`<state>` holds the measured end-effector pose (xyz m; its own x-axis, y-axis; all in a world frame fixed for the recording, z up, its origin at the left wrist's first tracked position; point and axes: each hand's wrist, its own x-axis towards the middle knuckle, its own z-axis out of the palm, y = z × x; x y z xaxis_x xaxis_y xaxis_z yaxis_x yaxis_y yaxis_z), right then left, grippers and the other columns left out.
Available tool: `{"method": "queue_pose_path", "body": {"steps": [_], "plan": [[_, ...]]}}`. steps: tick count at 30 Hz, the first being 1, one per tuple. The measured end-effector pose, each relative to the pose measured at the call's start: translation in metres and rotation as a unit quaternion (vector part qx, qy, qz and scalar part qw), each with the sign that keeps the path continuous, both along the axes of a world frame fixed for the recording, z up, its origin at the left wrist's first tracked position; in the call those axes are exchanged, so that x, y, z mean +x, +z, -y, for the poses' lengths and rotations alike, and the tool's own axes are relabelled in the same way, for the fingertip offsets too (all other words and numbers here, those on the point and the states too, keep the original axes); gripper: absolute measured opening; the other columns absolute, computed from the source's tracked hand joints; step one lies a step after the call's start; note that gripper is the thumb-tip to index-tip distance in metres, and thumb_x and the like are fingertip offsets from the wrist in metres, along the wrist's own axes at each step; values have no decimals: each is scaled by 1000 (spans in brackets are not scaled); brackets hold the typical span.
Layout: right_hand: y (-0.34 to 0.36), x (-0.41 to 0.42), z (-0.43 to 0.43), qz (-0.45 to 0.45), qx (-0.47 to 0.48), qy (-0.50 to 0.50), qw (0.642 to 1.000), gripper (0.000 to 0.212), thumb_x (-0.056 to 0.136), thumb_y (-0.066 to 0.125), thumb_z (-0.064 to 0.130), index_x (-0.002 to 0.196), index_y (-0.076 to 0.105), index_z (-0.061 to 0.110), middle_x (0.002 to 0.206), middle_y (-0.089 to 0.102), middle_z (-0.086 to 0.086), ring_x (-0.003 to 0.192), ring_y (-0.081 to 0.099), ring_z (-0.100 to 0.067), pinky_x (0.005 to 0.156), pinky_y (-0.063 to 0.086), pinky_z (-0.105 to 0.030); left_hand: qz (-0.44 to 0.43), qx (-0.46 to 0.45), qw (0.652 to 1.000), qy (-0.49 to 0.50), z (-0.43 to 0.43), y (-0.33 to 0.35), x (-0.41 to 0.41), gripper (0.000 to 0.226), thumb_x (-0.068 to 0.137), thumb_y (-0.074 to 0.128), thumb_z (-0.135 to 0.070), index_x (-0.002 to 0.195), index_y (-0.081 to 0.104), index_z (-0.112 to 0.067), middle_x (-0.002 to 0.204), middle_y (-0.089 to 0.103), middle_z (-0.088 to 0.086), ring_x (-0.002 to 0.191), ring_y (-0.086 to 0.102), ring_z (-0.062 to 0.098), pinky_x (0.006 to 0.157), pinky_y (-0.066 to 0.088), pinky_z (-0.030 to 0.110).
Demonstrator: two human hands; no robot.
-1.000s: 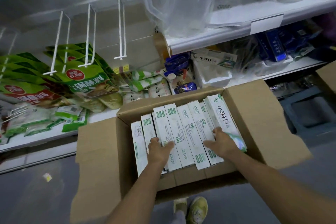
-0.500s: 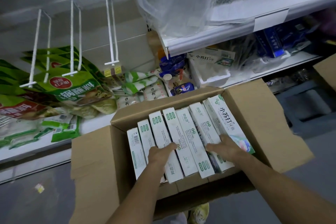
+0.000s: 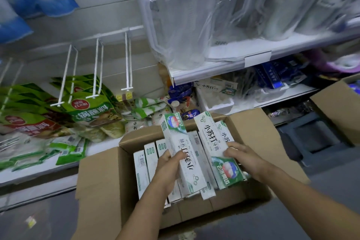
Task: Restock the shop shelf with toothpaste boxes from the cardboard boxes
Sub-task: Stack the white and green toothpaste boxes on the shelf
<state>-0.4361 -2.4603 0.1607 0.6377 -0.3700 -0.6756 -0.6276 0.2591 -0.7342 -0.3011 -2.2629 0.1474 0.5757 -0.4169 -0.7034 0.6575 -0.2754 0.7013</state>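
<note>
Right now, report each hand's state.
Left hand: holding the left box, raised.
Right hand: holding the right box, raised.

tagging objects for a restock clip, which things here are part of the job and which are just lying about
In the job:
left hand gripping a raised toothpaste box
right hand gripping a second toothpaste box
open cardboard box
packed toothpaste boxes
shop shelf

Lying about:
green snack bags
empty hooks
plastic-wrapped jug

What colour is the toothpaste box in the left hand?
The toothpaste box is white with green ends; head view.
</note>
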Motion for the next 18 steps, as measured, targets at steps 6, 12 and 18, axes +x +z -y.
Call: {"method": "queue_pose_path", "body": {"steps": [6, 12, 18], "plan": [[51, -4, 28, 61, -22, 59, 996, 37, 81, 68, 12, 112, 48, 10, 87, 73, -15, 65, 67, -22, 56, 53, -28, 19, -55, 997, 47, 41, 42, -37, 18, 89, 63, -8, 105, 64, -13, 79, 72, 0, 69, 65, 14, 64, 52, 29], [109, -47, 66, 119, -41, 94, 988, 35, 69, 69, 18, 103, 62, 15, 95, 72, -13, 76, 65, -25, 70, 50, -37, 60, -116, 988, 81, 84, 87, -94, 12, 90, 62, -5, 100, 60, -12, 89, 71, 7, 80, 64, 21, 64, 54, 34], [157, -84, 96, 134, -98, 117, 979, 8, 86, 54, 11, 82, 60, 16, 80, 68, -8, 64, 64, -19, 58, 47, -27, 101, -182, 968, 143, 125, 130, -149, 19, 90, 61, -5, 109, 59, -10, 99, 71, 13, 86, 66, 27, 72, 55, 41]]}}
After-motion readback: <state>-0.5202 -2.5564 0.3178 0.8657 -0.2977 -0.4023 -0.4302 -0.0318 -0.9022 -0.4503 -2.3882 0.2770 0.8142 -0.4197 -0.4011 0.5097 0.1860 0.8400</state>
